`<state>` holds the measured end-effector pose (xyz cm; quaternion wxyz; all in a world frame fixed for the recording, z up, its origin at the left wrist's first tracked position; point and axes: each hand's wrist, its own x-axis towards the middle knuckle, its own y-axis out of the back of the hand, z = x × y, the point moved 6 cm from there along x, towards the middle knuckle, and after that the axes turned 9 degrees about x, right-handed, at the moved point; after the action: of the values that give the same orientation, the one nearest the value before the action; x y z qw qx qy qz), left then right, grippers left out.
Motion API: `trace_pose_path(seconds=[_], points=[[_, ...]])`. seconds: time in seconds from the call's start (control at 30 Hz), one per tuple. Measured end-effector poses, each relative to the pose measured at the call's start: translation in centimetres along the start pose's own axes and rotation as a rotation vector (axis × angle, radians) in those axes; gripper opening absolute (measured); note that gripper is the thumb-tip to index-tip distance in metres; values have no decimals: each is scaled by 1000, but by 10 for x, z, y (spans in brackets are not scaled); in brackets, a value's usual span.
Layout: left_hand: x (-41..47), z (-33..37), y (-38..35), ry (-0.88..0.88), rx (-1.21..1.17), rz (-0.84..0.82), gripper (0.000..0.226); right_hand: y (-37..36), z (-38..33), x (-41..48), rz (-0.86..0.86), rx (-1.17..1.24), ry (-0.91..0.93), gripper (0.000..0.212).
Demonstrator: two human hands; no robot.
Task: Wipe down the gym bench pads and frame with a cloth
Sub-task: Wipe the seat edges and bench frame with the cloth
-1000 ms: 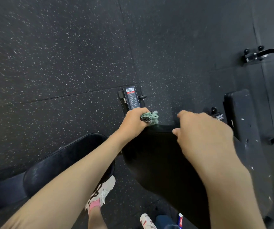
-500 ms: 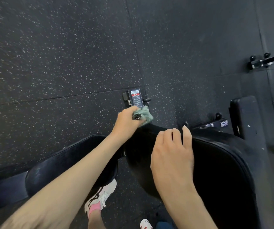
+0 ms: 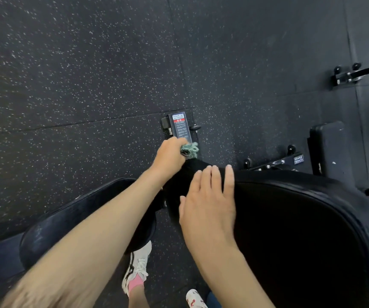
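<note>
Gripping a bunched pale-green woven cloth (image 3: 190, 148), the left hand (image 3: 170, 157) sits at the far left corner of the large black vinyl back pad (image 3: 290, 218). Its grip is closed round the cloth, and only a frayed tuft shows past the knuckles on the right. The right hand (image 3: 208, 201) lies flat on the same pad, just nearer the person, with its fingers straight and together and their tips at the pad's far edge. Its grip is open and holds nothing; it appears to be steadying the pad.

What matters for the next move is where the cloth sits on the pad. The cloth is at the corner, and just beyond it, away from the person, stands the black steel frame post (image 3: 179, 127) with its white-and-red label. The left hand is the nearer one to that post, so wiping the frame is likely only a short push forward. Nearly all of the pad spreads the other way, to the right and back toward the person, and the right hand lies between the cloth and that surface. A stroke along the pad would probably need that hand lifted or moved aside. The rounded black seat pad (image 3: 79, 218) lies under the left forearm, well apart from the cloth.
</note>
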<state>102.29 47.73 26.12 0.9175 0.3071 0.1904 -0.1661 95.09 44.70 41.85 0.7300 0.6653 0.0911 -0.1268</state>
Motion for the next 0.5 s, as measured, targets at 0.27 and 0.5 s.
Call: trace_pose_path(seconds=[0.27, 0.5], points=[[-3, 0, 9, -81, -369, -39, 14, -41, 3, 2, -42, -315, 66, 54], [4, 6, -6, -180, -341, -105, 13, -51, 1, 8, 0, -350, 28, 52]])
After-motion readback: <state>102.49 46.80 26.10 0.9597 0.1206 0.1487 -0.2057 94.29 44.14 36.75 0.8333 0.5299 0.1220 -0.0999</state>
